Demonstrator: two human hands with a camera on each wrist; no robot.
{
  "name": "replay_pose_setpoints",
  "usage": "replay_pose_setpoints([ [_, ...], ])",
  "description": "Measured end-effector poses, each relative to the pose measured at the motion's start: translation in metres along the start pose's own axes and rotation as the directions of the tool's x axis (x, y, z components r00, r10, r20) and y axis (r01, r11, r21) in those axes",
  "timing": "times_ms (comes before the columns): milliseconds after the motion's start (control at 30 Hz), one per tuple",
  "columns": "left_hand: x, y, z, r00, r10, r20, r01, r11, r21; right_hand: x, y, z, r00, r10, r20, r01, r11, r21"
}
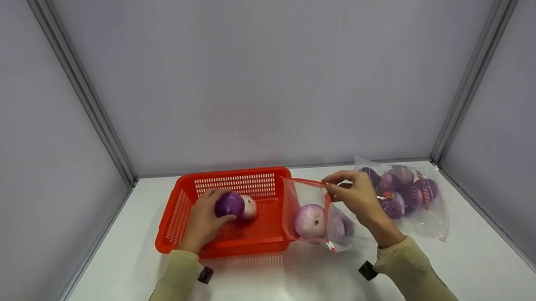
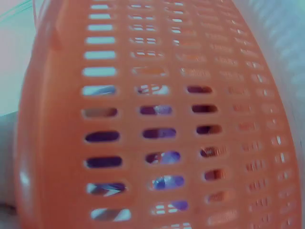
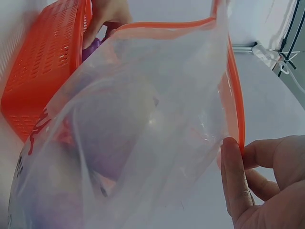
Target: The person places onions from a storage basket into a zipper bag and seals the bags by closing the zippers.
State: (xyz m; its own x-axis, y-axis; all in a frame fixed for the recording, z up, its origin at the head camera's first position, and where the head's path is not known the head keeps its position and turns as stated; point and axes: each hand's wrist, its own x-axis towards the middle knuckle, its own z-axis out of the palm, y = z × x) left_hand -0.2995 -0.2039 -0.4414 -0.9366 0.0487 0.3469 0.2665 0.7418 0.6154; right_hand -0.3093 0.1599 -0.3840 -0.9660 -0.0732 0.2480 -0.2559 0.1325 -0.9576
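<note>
In the head view my left hand (image 1: 206, 219) is inside the red basket (image 1: 265, 248), fingers and thumb around a dark purple onion (image 1: 229, 205). Right beside it lies a paler onion (image 1: 249, 207) with a dark spot at its end. My right hand (image 1: 353, 192) pinches the red zip edge of a clear plastic bag (image 1: 302, 190), whose mouth gapes toward the basket. Inside that bag sit a pale purple onion (image 1: 310, 222) and more purple behind it. The right wrist view shows thumb and fingers (image 3: 234, 179) at the red edge. Basket wall fills the left wrist view.
A second clear bag (image 1: 427, 225) with red print, holding several purple onions (image 1: 410, 196), lies on the white table (image 1: 118, 247) at the right. Pale panels (image 1: 265, 78) close in the back and both sides.
</note>
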Motion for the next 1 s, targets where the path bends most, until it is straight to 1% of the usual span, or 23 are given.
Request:
replay_pose_setpoints([
  [67, 0.0, 0.004, -0.002, 0.997, 0.043, -0.07, -0.046, 0.998, -0.043, 0.0, 0.001, 0.0, 1.0, 0.0, 0.003, 0.0, 1.0, -0.01],
  [133, -0.002, 0.009, -0.004, 0.991, 0.073, -0.115, -0.083, 0.993, -0.079, 0.0, 0.001, 0.0, 1.0, 0.005, 0.003, -0.005, 1.0, -0.018],
  [233, -0.006, 0.017, -0.006, 0.98, 0.117, -0.158, -0.135, 0.985, -0.108, 0.0, 0.001, 0.0, 1.0, 0.015, -0.007, -0.016, 1.0, -0.018],
  [333, -0.01, 0.025, -0.005, 0.971, 0.155, -0.18, -0.181, 0.975, -0.132, 0.0, 0.0, 0.0, 1.0, 0.019, -0.013, -0.019, 1.0, -0.013],
  [567, -0.016, 0.046, 0.002, 0.946, 0.258, -0.198, -0.291, 0.943, -0.162, -0.001, -0.002, 0.0, 1.0, 0.024, -0.003, -0.024, 1.0, 0.006],
  [867, -0.02, 0.07, 0.013, 0.922, 0.342, -0.18, -0.377, 0.899, -0.222, 0.0, -0.002, 0.001, 1.0, 0.025, 0.003, -0.025, 1.0, 0.006],
  [1000, -0.02, 0.08, 0.021, 0.904, 0.393, -0.169, -0.424, 0.877, -0.228, 0.0, -0.001, 0.001, 1.0, 0.022, 0.003, -0.022, 1.0, 0.006],
])
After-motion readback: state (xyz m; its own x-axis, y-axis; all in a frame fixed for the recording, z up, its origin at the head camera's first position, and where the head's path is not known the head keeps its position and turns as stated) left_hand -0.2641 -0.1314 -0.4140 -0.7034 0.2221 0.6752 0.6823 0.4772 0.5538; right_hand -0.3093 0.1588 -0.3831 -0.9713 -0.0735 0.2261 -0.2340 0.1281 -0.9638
